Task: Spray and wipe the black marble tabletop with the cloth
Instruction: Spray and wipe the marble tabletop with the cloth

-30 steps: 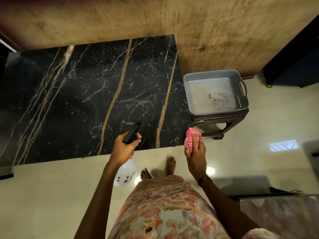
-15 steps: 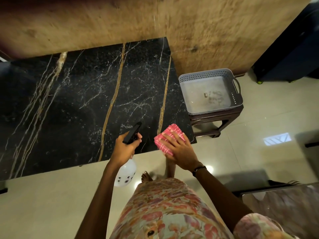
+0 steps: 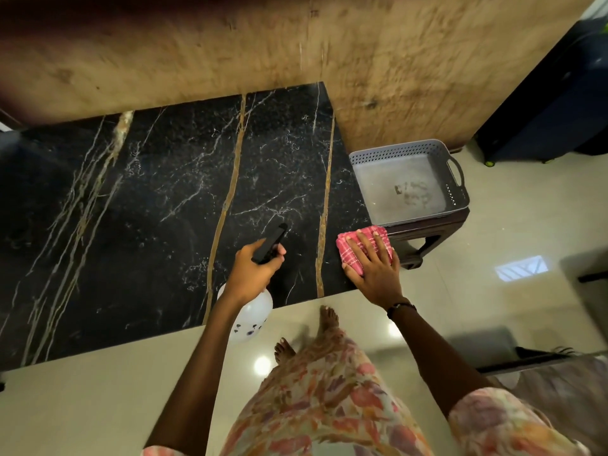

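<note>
At the worktop's [image 3: 164, 209] near right corner, the right hand [image 3: 373, 274] presses flat fingers [image 3: 362, 246] on the cloth [image 3: 348, 250]; it could slide off the edge. The left hand [image 3: 253, 274] grips the sprayer [image 3: 269, 241], which might mist the floor.

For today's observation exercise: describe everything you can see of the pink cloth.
The cloth is pink with a pale check pattern, looks like soft woven fabric, and is folded into a small pad. It lies flat on the near right corner of the black marble tabletop. The right hand presses on it with fingers spread straight, covering much of it.
</note>
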